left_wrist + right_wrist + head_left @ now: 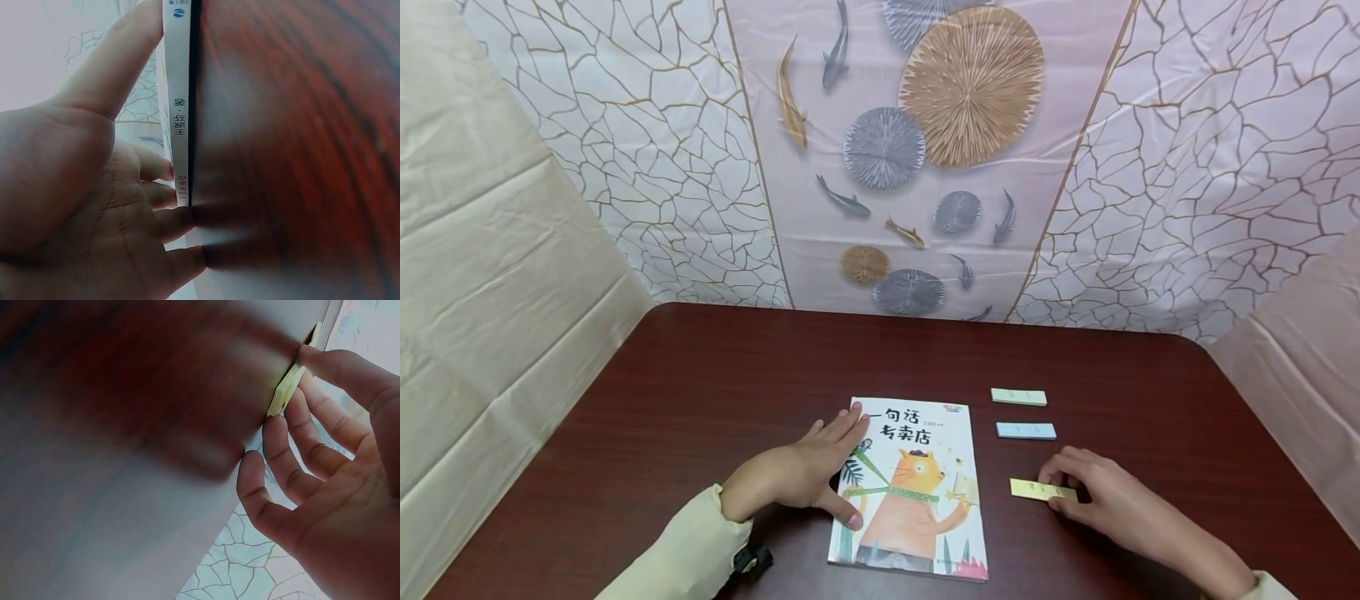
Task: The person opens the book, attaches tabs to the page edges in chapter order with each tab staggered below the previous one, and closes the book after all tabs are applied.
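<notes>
yellow strip crosswise, book lengthwise

strip's on the worktop right of the book, long axis running left to right, right end angled a touch toward the person. right hand has thumb and fingers pinched on that end. book's long axis runs away from the person, title end far. left hand rests on its left edge, thumb spread from the fingers. blue strip and green strip lie crosswise beyond the yellow one.

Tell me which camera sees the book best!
The head view: the book lies cover up, only partly under the left hand. Left wrist shows mainly its spine; right wrist shows none of it.
</notes>
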Tool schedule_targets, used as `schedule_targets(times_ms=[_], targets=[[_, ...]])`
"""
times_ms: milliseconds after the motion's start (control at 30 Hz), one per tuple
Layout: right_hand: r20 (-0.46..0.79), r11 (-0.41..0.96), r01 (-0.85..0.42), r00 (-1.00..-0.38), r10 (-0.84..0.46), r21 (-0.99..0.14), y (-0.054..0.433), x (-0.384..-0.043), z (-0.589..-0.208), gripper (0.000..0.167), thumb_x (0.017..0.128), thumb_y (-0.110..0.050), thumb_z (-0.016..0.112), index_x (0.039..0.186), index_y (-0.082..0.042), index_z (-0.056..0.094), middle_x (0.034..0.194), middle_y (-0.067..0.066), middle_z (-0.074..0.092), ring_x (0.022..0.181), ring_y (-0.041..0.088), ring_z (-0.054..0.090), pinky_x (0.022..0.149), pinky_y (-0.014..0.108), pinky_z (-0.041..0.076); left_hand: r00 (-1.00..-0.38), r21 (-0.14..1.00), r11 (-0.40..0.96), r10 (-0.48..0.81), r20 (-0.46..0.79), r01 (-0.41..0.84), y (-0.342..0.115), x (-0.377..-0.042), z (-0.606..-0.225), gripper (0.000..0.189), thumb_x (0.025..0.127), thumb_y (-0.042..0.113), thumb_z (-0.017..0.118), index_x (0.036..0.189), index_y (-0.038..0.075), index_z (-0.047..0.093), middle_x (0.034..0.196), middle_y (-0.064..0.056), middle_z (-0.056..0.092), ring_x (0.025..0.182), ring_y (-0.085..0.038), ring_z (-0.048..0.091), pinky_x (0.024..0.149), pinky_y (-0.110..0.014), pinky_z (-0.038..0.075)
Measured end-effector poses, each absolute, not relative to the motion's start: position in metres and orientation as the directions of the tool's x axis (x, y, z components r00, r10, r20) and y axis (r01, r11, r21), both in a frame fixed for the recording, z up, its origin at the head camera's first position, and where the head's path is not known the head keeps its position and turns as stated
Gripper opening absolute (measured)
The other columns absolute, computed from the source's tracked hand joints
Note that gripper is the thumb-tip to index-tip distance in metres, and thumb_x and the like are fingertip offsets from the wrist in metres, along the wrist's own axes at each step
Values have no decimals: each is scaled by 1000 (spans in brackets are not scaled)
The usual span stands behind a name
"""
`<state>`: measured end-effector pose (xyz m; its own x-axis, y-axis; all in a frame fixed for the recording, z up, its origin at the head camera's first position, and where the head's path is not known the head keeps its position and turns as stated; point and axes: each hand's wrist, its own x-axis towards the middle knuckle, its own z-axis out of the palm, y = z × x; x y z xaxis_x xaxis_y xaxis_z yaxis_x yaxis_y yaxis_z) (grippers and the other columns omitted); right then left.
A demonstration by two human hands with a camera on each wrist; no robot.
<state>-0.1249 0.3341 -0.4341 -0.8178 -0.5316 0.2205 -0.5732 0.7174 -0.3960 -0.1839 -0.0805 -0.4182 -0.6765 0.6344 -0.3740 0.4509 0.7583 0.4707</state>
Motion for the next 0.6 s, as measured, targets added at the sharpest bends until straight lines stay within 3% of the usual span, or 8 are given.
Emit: schedule_targets(times_ms=[200, 600], targets=[[220, 725, -568, -822, -526, -391, 334, -130, -434, 31, 84, -4, 85, 100, -26, 69, 96, -18, 59, 80, -4, 51, 64, 23, 47, -676, 470, 759, 634, -376, 450, -80, -184, -419, 128, 81, 56, 86, 171, 11, 7, 178, -8, -7, 164, -25, -3, 131, -51, 5], [119, 712, -500, -849, -514, -493, 331, -139, -430, 25, 87, -7, 85, 101, -20, 70, 95, -15, 61, 80, -2, 52, 65, 24, 48, -682, 466, 762, 630, -372, 450, -80, -184, -418, 130, 79, 56, 87, 171, 11, 7, 178, -8, -6, 164, -26, -2, 131, -51, 6]])
